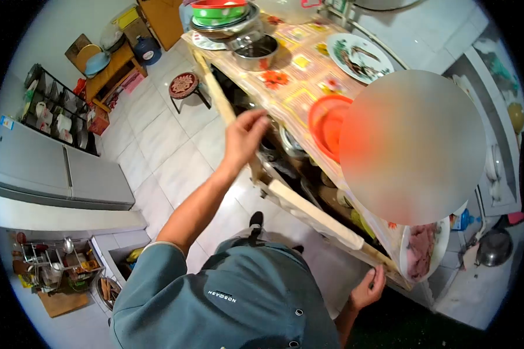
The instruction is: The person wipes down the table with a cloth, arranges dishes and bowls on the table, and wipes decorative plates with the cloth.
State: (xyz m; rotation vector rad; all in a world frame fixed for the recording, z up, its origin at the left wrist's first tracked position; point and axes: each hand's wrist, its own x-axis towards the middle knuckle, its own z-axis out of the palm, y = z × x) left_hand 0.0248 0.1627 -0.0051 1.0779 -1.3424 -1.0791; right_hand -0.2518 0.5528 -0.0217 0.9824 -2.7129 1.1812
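Below the patterned tablecloth [297, 78], a cabinet stands open with pots and other items inside. My left hand [244, 139] is over the cabinet's opening, its fingers pinched together. Whatever those fingers may hold is too hidden to make out. A pale cabinet door [317, 215] hangs outward between me and the shelves. At the near right end of the cabinet, my right hand [368, 289] has its fingers curled against the wooden edge [384, 263]. A metal pot [291, 142] shows inside, just right of my left hand.
On the tabletop are a red plastic basin [327, 125], a patterned plate [358, 57], stacked bowls [218, 14] and a plate of meat [439, 256]. A large blurred circle hides part of the right side. A round stool [184, 85] stands on the tiled floor beyond the cabinet.
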